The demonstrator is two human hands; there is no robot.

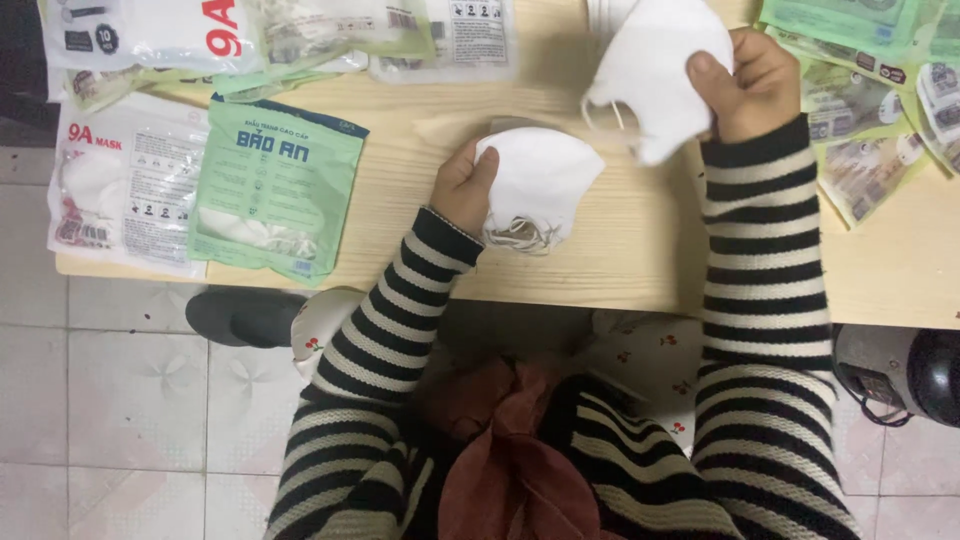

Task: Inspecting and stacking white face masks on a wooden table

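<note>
White cloth masks fill both hands over the pale wooden table (640, 250) — the left hand (462, 185) grips a folded stack of white fabric masks (535, 190) low near the table's front edge, fingers curled shut around it, while the right hand (750, 85) pinches a single white mask with ear loops (650, 75) higher up. Green and clear plastic mask packets (275, 185) lie at the left, more packets (860, 130) at the right.
</note>
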